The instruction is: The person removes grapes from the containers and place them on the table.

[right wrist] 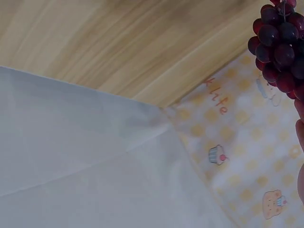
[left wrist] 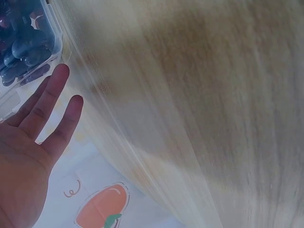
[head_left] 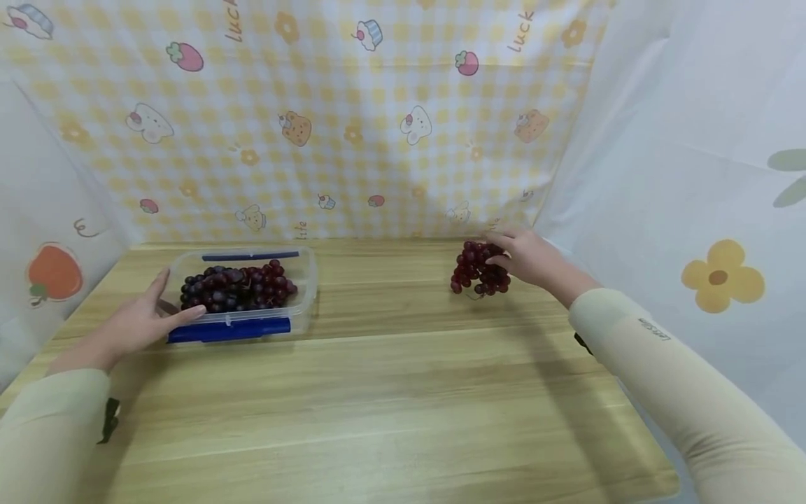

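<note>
At the left of the head view, a clear plastic container (head_left: 307, 297) with blue clip flaps (head_left: 229, 330) stands on the table. Dark and reddish grapes (head_left: 252, 285) lie inside it. My left hand (head_left: 140, 323) touches its left end, with the thumb over the front corner. The left wrist view shows straight, spread fingers (left wrist: 42, 104) beside the container wall. Toward the back right, my right hand (head_left: 525, 256) holds a bunch of red grapes (head_left: 472, 266) from above, between thumb and fingers. That bunch also hangs at the upper right of the right wrist view; most of the hand is cut off there.
The wooden table (head_left: 390, 413) runs back to a yellow checked cloth (head_left: 352, 154) with printed cartoons. White cloth (head_left: 680, 175) hangs along the right side, and another white cloth (head_left: 38, 189) along the left.
</note>
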Demonstrator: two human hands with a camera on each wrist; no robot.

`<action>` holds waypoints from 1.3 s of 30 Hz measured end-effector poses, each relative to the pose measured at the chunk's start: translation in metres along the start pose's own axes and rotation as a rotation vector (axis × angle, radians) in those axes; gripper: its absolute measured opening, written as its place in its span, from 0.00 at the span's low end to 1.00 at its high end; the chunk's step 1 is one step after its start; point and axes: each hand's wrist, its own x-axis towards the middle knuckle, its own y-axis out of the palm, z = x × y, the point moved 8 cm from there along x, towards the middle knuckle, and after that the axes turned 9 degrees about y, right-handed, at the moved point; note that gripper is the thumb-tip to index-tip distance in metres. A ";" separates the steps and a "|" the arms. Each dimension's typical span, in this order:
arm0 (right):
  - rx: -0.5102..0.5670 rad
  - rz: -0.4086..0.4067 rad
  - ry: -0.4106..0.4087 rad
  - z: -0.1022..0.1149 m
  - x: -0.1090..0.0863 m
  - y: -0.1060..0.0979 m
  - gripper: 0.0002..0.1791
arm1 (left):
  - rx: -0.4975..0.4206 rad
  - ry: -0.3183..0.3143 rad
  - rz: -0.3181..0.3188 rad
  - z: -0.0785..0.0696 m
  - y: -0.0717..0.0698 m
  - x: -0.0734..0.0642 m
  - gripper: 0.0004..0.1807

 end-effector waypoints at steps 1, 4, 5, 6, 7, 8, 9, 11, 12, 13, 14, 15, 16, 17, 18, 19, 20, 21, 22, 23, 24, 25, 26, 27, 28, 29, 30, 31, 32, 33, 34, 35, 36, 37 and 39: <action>0.000 0.008 0.011 -0.003 -0.002 0.002 0.22 | -0.002 -0.003 0.001 0.001 0.000 0.000 0.67; -0.004 0.035 0.033 -0.011 -0.009 0.007 0.22 | -0.004 -0.009 0.001 0.003 0.001 0.000 0.67; -0.007 0.039 0.035 -0.013 -0.011 0.008 0.22 | -0.006 -0.007 0.000 0.003 0.001 0.000 0.67; -0.009 0.040 0.036 -0.015 -0.013 0.010 0.22 | -0.009 -0.005 -0.002 0.003 0.001 0.000 0.67; -0.015 0.038 0.035 -0.016 -0.015 0.011 0.22 | -0.010 -0.004 -0.003 0.003 0.002 0.001 0.67; -0.025 0.034 0.031 -0.018 -0.016 0.013 0.21 | -0.010 -0.002 -0.005 0.003 0.002 0.001 0.67; -0.028 0.032 0.031 -0.020 -0.018 0.015 0.21 | -0.013 -0.001 -0.006 0.003 0.002 0.001 0.67; -0.021 0.026 0.027 -0.023 -0.018 0.019 0.21 | -0.013 0.000 -0.009 0.002 0.001 0.001 0.67; -0.017 0.026 0.029 -0.025 -0.018 0.022 0.21 | -0.012 -0.004 -0.010 0.003 0.001 0.001 0.67; -0.017 0.028 0.036 -0.027 -0.018 0.025 0.21 | -0.009 -0.005 -0.010 0.003 0.001 0.001 0.67; -0.020 0.035 0.050 -0.030 -0.018 0.028 0.21 | -0.006 -0.007 -0.010 0.003 0.001 0.001 0.67; -0.019 0.045 0.063 -0.032 -0.018 0.031 0.22 | -0.004 -0.008 -0.009 0.003 0.001 0.000 0.67; -0.026 0.054 0.076 -0.035 -0.017 0.035 0.23 | -0.003 -0.009 -0.008 0.003 0.001 0.000 0.67; -0.035 0.065 0.090 -0.038 -0.018 0.038 0.23 | -0.002 -0.011 -0.006 0.003 0.001 0.000 0.67; -0.040 0.078 0.107 -0.040 -0.018 0.041 0.23 | -0.001 -0.012 -0.005 0.004 0.001 0.000 0.67; -0.046 0.088 0.125 -0.043 -0.018 0.044 0.24 | 0.000 -0.011 -0.005 0.003 0.002 0.000 0.67; -0.048 0.096 0.144 -0.046 -0.018 0.047 0.24 | -0.003 -0.010 -0.006 0.003 0.002 0.000 0.67; -0.048 0.102 0.160 -0.048 -0.018 0.049 0.24 | -0.007 -0.008 -0.006 0.003 0.002 0.001 0.67; -0.047 0.106 0.177 -0.050 -0.018 0.050 0.23 | -0.008 -0.007 -0.008 0.003 0.002 0.001 0.67; -0.045 0.110 0.196 -0.051 -0.018 0.052 0.23 | -0.008 -0.005 -0.010 0.003 0.002 0.001 0.67; -0.044 0.115 0.216 -0.053 -0.017 0.053 0.24 | -0.008 -0.003 -0.013 0.003 0.002 0.001 0.67; -0.036 0.124 0.237 -0.054 -0.016 0.055 0.24 | -0.008 -0.002 -0.015 0.003 0.002 0.001 0.66; -0.031 0.135 0.257 -0.055 -0.015 0.057 0.24 | -0.006 -0.002 -0.016 0.003 0.002 0.001 0.66; -0.025 0.151 0.279 -0.056 -0.013 0.059 0.24 | -0.005 -0.003 -0.018 0.003 0.001 0.001 0.66; -0.017 0.169 0.301 -0.057 -0.012 0.061 0.25 | -0.003 -0.004 -0.020 0.003 0.001 0.001 0.66; -0.008 0.190 0.324 -0.058 -0.010 0.064 0.26 | -0.003 -0.006 -0.020 0.003 0.001 0.001 0.66; 0.000 0.210 0.347 -0.060 -0.009 0.067 0.26 | -0.002 -0.007 -0.021 0.003 0.001 0.001 0.67; 0.007 0.229 0.371 -0.061 -0.007 0.069 0.27 | -0.002 -0.008 -0.023 0.003 0.001 0.000 0.67; 0.008 0.245 0.390 -0.063 -0.006 0.072 0.28 | -0.004 -0.009 -0.023 0.003 0.001 0.000 0.67; 0.011 0.261 0.412 -0.065 -0.005 0.074 0.29 | -0.007 -0.008 -0.026 0.003 0.001 0.000 0.67; 0.013 0.275 0.430 -0.066 -0.004 0.076 0.30 | -0.008 -0.007 -0.028 0.002 0.001 0.001 0.67; 0.015 0.286 0.447 -0.068 -0.002 0.079 0.30 | -0.010 -0.007 -0.030 0.002 0.001 0.001 0.67; 0.017 0.296 0.461 -0.069 -0.001 0.080 0.31 | -0.011 -0.006 -0.032 0.002 0.001 0.001 0.67; 0.020 0.307 0.476 -0.070 0.000 0.082 0.31 | -0.015 -0.005 -0.034 0.002 0.001 0.001 0.67; 0.020 0.328 0.493 -0.072 0.002 0.084 0.31 | -0.016 -0.005 -0.035 0.001 0.002 0.002 0.67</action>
